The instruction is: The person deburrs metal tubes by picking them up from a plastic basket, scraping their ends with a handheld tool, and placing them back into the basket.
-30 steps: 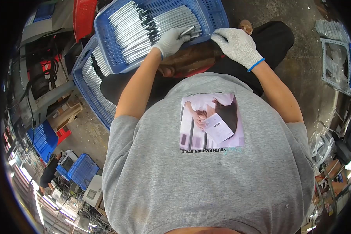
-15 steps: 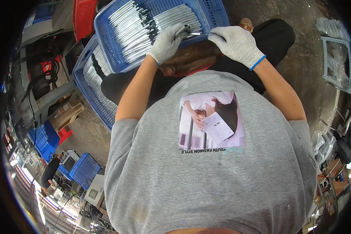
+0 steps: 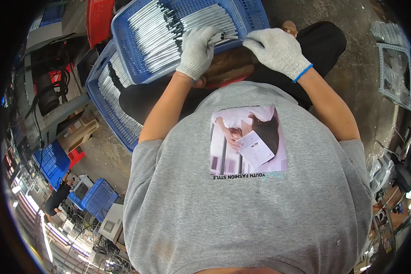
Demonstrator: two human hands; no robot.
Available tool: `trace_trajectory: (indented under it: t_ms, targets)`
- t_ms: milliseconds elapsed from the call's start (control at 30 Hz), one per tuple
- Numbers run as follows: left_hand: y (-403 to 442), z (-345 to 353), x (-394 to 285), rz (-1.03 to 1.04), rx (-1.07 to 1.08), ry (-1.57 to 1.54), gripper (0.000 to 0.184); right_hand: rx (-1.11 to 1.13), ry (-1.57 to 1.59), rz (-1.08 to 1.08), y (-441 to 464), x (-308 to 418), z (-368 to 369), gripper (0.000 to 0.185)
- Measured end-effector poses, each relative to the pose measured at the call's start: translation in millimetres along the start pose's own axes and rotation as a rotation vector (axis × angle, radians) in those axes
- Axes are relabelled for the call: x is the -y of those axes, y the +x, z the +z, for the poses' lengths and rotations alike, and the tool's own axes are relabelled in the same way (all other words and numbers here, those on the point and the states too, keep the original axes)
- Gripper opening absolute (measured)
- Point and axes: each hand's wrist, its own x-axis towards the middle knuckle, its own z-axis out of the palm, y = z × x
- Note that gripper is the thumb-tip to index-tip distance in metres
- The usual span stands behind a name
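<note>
My left hand (image 3: 197, 52), in a white knit glove, is closed at the near side of a blue basket (image 3: 123, 50). Dark, round ends of slim metal tubes (image 3: 223, 36) show at its fingertips. To the right, my gloved right hand (image 3: 278, 52) has its thumb and fingers drawn together close to the basket's corner; what they pinch, if anything, is too small to make out. Rows of shiny metal tubes (image 3: 153, 39) with black ends fill the basket. A second blue basket (image 3: 96, 86) of similar tubes sits lower, partly beneath the first.
My black-trousered leg (image 3: 324, 43) is bent at the right. A red crate (image 3: 99, 20) stands at the upper left, beside metal framework (image 3: 59, 116). Farther right are a grey-blue crate (image 3: 382, 73) and plastic bags. Another person (image 3: 57, 198) is at the far lower left.
My left hand has turned more upright and shifted slightly right, its fingers now over the tube ends. My right hand has barely moved. The person at the far left has shifted position.
</note>
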Motion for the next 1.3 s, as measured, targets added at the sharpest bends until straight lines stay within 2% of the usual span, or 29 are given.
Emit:
trace_trajectory:
  t_ms: [200,333,500,700,867,1033,1167,1200,1300]
  targets:
    - [2.5,-7.0,-4.1,0.035,0.008,0.021,0.032,-0.038,0.022,0.067,5.7,-5.0,-1.9,0.028]
    - [2.6,-3.9,-4.8,0.050,-0.057,-0.062,0.045,0.054,-0.014,0.110,4.1,-1.1,-1.3,0.028]
    - [-1.4,-2.0,-2.4,0.017,-0.010,0.054,0.035,0.033,0.017,0.033,1.2,2.5,-5.4,0.029]
    - [1.0,-3.1,-0.9,0.060,-0.030,0.003,0.034,-0.027,0.066,0.057,7.7,-10.4,1.8,0.030]
    - [0.4,5.4,0.5,0.047,-0.062,-0.060,0.047,0.103,0.035,0.114,4.9,-6.4,0.9,0.031]
    - [-1.2,10.3,6.5,-0.006,-0.007,0.016,0.030,0.196,0.163,0.091,10.2,-12.2,1.1,0.036]
    - [11.6,17.9,16.7,-0.117,0.091,-0.206,0.022,0.018,0.106,0.176,11.1,-21.0,16.4,0.035]
    - [14.1,21.1,20.5,-0.116,0.091,-0.204,0.022,0.016,0.107,0.175,10.1,-22.2,18.3,0.035]
    - [16.5,37.4,33.9,-0.288,0.286,-0.025,0.016,0.018,0.078,0.209,4.6,-27.9,22.7,0.036]
